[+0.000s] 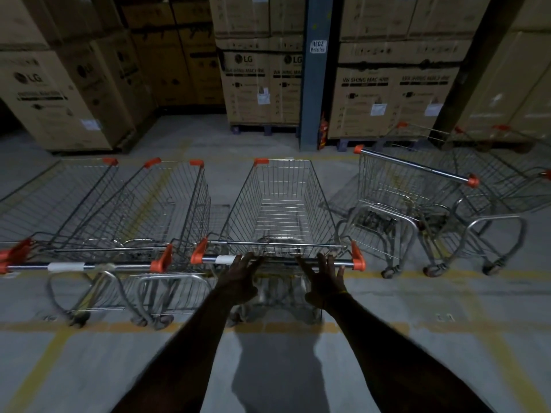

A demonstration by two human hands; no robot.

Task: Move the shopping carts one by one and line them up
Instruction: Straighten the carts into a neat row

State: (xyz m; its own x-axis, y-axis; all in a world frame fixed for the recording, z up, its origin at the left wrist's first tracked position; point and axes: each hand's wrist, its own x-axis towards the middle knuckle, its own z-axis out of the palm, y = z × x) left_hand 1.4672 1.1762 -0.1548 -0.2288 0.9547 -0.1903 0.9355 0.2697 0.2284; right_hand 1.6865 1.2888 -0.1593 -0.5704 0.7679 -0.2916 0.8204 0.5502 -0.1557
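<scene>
Centre cart: basket faces away from the person, handle bar nearest; stands in the row, just right of the lined carts, a narrow gap between.
Left hand: fingers spread and straight, tips at the handle bar; whether they touch it cannot be told; not wrapped round it.
Right hand: fingers spread likewise, tips at or just over the bar; grips nothing.
Step in hand, judged: either letting go of the centre cart or reaching for it; the picture alone does not settle which.
Lined carts: at least two to the left, side by side, handles toward the person, roughly level with the centre cart's handle; a third may sit at the left edge, cut off.
Loose carts: to the right, at least two, turned at an angle, handles pointing off to the right, well apart from the row; further ones behind are too dim to count.
Done, judged: about three carts in line, the centre one included.
Left, judged: the angled carts on the right, to be brought over one at a time.
Floor line: yellow stripe runs under the row's rear wheels; seems to serve as the alignment mark.
Boxes: stacked cartons behind, on pallets.
Pillar: between stacks.
</scene>
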